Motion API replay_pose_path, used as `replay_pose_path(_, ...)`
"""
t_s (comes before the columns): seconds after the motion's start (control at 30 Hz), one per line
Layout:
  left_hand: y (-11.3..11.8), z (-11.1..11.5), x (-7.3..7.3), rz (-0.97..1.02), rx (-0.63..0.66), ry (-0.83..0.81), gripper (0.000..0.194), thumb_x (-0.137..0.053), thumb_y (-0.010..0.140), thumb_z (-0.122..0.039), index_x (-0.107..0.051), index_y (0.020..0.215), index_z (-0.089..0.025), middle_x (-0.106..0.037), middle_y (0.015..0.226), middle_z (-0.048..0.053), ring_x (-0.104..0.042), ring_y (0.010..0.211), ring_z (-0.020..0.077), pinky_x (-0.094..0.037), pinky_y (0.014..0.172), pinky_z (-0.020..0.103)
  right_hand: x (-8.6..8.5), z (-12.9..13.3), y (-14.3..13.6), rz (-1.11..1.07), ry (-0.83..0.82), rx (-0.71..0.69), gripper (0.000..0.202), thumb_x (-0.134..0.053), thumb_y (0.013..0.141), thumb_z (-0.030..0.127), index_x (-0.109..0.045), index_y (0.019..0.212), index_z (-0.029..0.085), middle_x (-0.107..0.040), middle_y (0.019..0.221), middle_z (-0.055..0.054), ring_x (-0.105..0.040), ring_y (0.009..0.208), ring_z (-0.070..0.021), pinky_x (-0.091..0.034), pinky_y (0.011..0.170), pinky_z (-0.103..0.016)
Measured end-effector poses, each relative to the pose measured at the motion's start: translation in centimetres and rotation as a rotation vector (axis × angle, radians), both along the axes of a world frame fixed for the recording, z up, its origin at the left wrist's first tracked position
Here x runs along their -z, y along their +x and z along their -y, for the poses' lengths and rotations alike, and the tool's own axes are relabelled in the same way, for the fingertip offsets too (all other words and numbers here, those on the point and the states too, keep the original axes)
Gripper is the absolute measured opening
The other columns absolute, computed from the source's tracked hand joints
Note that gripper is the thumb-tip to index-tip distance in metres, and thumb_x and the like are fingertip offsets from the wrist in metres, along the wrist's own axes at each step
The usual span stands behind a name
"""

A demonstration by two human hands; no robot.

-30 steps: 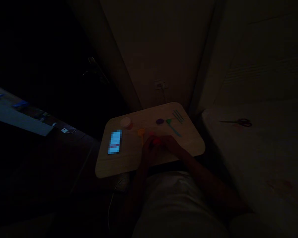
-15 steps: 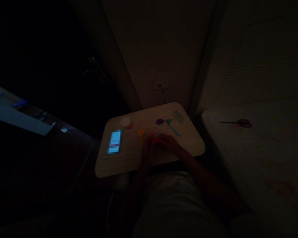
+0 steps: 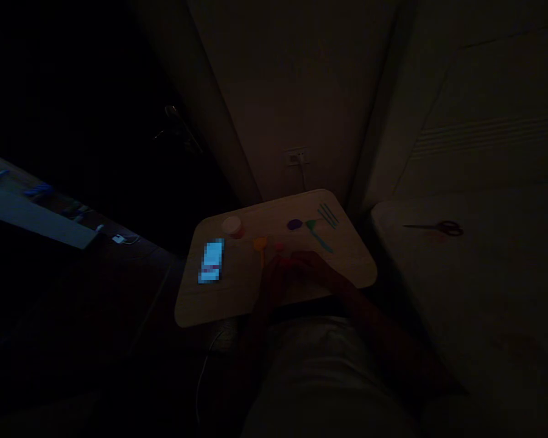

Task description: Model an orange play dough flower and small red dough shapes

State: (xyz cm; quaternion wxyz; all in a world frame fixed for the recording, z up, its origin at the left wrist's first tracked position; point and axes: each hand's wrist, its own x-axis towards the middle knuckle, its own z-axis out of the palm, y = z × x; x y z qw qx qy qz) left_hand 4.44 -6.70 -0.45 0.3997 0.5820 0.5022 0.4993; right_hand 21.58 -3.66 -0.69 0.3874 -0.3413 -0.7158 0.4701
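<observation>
In dim light, my left hand (image 3: 273, 275) and my right hand (image 3: 307, 263) meet near the front of a small wooden table (image 3: 232, 298). Their fingers are closed around a red soft piece (image 3: 284, 261) between them, partly hidden. Just beyond the fingers lies a small red lump (image 3: 279, 247). An orange tool (image 3: 260, 244) is left of it, its handle reaching toward my left hand. Past my right hand lie a purple lump (image 3: 295, 224), a green piece (image 3: 311, 224) touching a teal tool (image 3: 322, 241), and several thin green sticks (image 3: 328, 215).
A lit phone (image 3: 210, 261) lies at the table's left, with a lidded tub (image 3: 232, 227) behind it. Scissors (image 3: 447, 228) rest on a pale surface to the right. A wall socket (image 3: 296, 157) with a plugged cable is behind the table.
Both hands have drawn slightly back toward my body, and the small red lump beyond them shows more clearly. The picture is a little darker.
</observation>
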Motion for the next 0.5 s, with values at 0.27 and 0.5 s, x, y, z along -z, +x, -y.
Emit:
replay_pose_path(0.27, 0.46, 0.09, -0.63, 0.004, -0.029, 0.017, 0.053, -0.059, 0.087, -0.072, -0.066, 0.083, -0.020, -0.061, 0.077, 0.003, -0.056, 0.075, 0.0187, -0.049, 0.072, 0.031, 0.73, -0.10, -0.23, -0.096, -0.109, 0.140, 0.044, -0.047, 0.093, 0.051, -0.053, 0.062, 0.021, -0.053, 0.058, 0.000, -0.045, 0.058, -0.0147, -0.036, 0.058, -0.027)
replay_pose_path(0.5, 0.44, 0.25, -0.33, -0.047, 0.051, -0.010, 0.047, -0.061, 0.089, -0.066, -0.064, 0.081, -0.020, -0.061, 0.077, 0.002, -0.055, 0.074, 0.0189, -0.048, 0.072, 0.031, 0.46, -0.11, -0.39, -0.067, -0.038, 0.140, 0.037, -0.048, 0.096, 0.046, -0.057, 0.070, 0.020, -0.059, 0.069, 0.000, -0.050, 0.067, -0.0153, -0.041, 0.065, -0.027)
